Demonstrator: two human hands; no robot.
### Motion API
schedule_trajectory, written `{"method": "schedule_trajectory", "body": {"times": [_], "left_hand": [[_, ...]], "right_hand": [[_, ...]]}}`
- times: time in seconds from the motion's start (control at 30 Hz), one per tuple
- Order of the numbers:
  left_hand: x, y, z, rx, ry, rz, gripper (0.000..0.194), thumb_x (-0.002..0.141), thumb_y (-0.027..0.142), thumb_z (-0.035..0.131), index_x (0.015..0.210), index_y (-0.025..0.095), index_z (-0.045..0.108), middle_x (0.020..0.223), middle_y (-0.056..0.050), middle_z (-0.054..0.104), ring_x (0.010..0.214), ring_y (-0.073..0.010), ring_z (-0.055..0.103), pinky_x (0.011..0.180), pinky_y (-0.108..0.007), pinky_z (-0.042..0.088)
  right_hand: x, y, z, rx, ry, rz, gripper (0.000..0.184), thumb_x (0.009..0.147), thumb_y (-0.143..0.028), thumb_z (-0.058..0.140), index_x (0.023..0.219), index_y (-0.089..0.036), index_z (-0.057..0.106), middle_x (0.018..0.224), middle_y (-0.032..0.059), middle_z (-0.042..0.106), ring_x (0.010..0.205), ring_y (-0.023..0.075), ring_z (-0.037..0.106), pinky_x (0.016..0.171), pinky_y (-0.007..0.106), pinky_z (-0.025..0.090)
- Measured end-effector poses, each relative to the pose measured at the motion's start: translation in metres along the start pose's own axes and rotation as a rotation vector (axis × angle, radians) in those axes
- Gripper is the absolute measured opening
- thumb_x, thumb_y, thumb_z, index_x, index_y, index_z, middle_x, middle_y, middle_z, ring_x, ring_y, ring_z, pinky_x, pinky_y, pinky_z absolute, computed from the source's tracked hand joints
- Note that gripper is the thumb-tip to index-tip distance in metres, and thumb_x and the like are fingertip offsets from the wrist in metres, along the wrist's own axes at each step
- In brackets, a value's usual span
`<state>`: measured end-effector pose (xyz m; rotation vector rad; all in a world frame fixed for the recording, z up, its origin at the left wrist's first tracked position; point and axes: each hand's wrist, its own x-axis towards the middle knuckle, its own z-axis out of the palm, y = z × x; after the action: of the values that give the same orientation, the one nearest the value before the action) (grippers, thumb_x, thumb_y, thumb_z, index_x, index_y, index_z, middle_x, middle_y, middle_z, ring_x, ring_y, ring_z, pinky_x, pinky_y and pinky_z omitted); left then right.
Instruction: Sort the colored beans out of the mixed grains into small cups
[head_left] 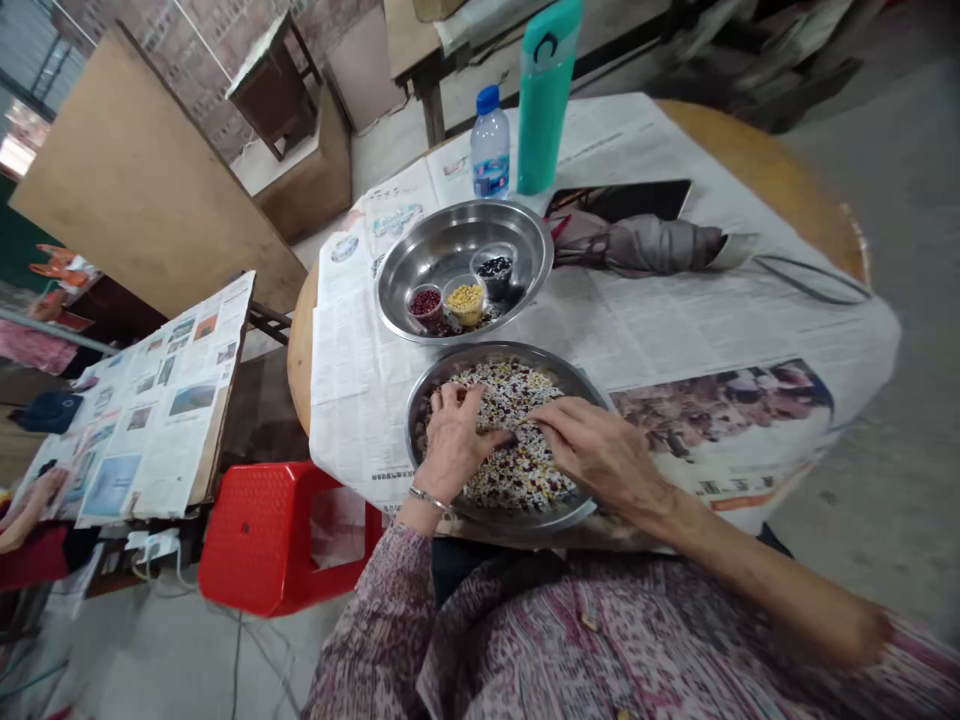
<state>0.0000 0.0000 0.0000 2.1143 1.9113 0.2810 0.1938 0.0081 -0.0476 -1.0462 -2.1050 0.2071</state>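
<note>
A steel pan [581, 385] full of mixed white, red and dark beans sits at the near edge of the round table. My left hand [450, 440] rests on the beans at the pan's left side, fingers bent and spread over them. My right hand [596, 450] lies on the beans from the right, fingertips pinched together near the pan's middle, close to my left thumb. Behind it a steel bowl [525, 235] holds three small cups: red beans [425, 302], yellow beans [466, 298] and black beans [494, 268].
Newspaper [675, 320] covers the table. A water bottle [490, 145], a teal flask [546, 95], a folded grey umbrella [645, 245] and a dark tablet [630, 197] lie at the back. A red stool [255, 535] and a paper-covered side table [157, 400] stand left.
</note>
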Motion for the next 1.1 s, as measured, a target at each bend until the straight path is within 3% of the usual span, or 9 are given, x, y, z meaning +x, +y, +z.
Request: {"method": "schedule_trajectory", "body": {"times": [0.1,0.23,0.37,0.47,0.63,0.77,0.87,1.0,1.1], "left_hand": [[0.008,0.010,0.004,-0.120,-0.049,0.086,0.025,0.091,0.011,0.058,0.114,0.021,0.063,0.114,-0.007,0.060,0.110,-0.0204,0.058,0.101,-0.036,0.050],[-0.002,0.020,0.003,-0.148,-0.137,0.187,0.022,0.092,0.007,0.051,0.104,0.020,0.063,0.102,-0.004,0.062,0.101,-0.0178,0.061,0.097,-0.032,0.051],[-0.035,0.027,-0.006,-0.108,-0.307,0.308,0.018,0.098,0.022,0.052,0.113,0.020,0.063,0.107,-0.005,0.062,0.100,-0.0177,0.061,0.093,-0.032,0.053],[-0.051,0.031,-0.009,-0.045,-0.396,0.431,0.027,0.100,0.020,0.048,0.124,0.022,0.060,0.121,-0.006,0.062,0.109,-0.0186,0.058,0.098,-0.033,0.051],[-0.035,0.034,0.000,0.133,-0.325,0.551,0.032,0.099,0.016,0.044,0.124,0.023,0.062,0.131,-0.009,0.061,0.116,-0.0242,0.053,0.096,-0.039,0.050],[-0.006,0.024,0.004,0.209,-0.139,0.435,0.032,0.098,0.023,0.051,0.129,0.024,0.057,0.145,-0.009,0.050,0.132,-0.0286,0.043,0.105,-0.046,0.046],[0.005,0.005,-0.002,0.227,-0.127,0.294,0.027,0.098,0.015,0.046,0.120,0.022,0.060,0.128,-0.008,0.058,0.118,-0.0227,0.052,0.101,-0.038,0.049],[-0.003,-0.018,-0.016,0.200,-0.102,0.114,0.033,0.098,0.006,0.039,0.117,0.021,0.061,0.112,-0.006,0.062,0.105,-0.0184,0.056,0.100,-0.034,0.049],[-0.022,-0.017,-0.022,0.206,-0.071,0.065,0.024,0.099,0.020,0.048,0.119,0.022,0.061,0.121,-0.006,0.062,0.111,-0.0220,0.055,0.099,-0.038,0.050]], "right_hand": [[0.001,-0.002,0.001,0.138,0.156,0.069,0.024,0.094,-0.009,0.049,0.107,-0.020,0.067,0.095,0.0067,0.071,0.090,0.0206,0.069,0.083,0.034,0.055],[0.001,-0.002,-0.001,0.188,0.190,0.082,0.027,0.094,-0.007,0.048,0.111,-0.020,0.064,0.099,0.0076,0.070,0.093,0.0201,0.069,0.085,0.033,0.056],[-0.001,-0.001,-0.001,0.196,0.194,0.088,0.029,0.094,-0.006,0.047,0.115,-0.019,0.063,0.103,0.0084,0.071,0.096,0.0197,0.069,0.087,0.034,0.057],[-0.002,-0.002,-0.001,0.203,0.160,0.108,0.028,0.095,-0.008,0.046,0.114,-0.020,0.063,0.104,0.0084,0.071,0.096,0.0200,0.069,0.087,0.035,0.057],[-0.002,-0.002,-0.001,0.230,0.115,0.173,0.028,0.095,-0.013,0.046,0.112,-0.022,0.066,0.104,0.0082,0.072,0.097,0.0211,0.070,0.088,0.037,0.058],[-0.003,-0.002,-0.001,0.223,0.129,0.147,0.028,0.095,-0.013,0.046,0.115,-0.022,0.065,0.106,0.0082,0.072,0.098,0.0212,0.070,0.089,0.037,0.057],[-0.003,-0.002,0.000,0.205,0.125,0.124,0.029,0.096,-0.011,0.047,0.117,-0.022,0.063,0.107,0.0080,0.072,0.098,0.0207,0.070,0.090,0.036,0.056],[-0.002,-0.003,-0.001,0.175,0.134,0.107,0.028,0.096,-0.010,0.049,0.117,-0.021,0.063,0.106,0.0077,0.072,0.097,0.0202,0.070,0.089,0.035,0.056],[-0.002,-0.003,-0.001,0.165,0.137,0.099,0.027,0.096,-0.010,0.050,0.116,-0.021,0.063,0.104,0.0073,0.072,0.095,0.0195,0.071,0.087,0.033,0.057]]}}
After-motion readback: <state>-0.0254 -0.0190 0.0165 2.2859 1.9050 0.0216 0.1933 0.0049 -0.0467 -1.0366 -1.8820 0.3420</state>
